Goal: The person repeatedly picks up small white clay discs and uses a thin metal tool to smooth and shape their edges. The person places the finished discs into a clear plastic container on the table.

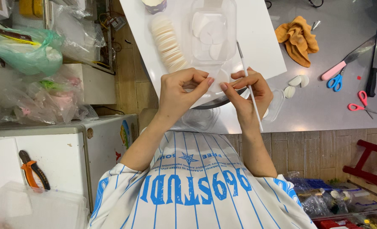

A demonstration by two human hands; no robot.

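A grey bench [324,110] fills the upper right, seen from above, with a white board [256,42] lying across its left part. The person's striped white and blue shirt [188,186] fills the bottom.

Both hands meet over the board's near edge. The left hand [180,91] and right hand [250,91] pinch a thin, pale, round disc [217,80] between thumb and forefinger tips, each closed on one side of it. The disc looks flat and almost see-through. The right hand also grips a thin white stick [250,85]; its long axis runs from upper left, over the board, down to lower right past the wrist.

On the board, a clear plastic tray [213,32] holds more white discs, and a fanned stack of cream discs [169,42] lies just left of it. An orange cloth [298,39] sits crumpled on the bench. Further right lie a pink-handled knife [345,63], blue scissors [335,81] and red scissors [360,104].

At far left, a green plastic bag [25,53] and clear bags [52,99] are piled on a white cabinet [69,148], where orange pliers [33,169] rest.
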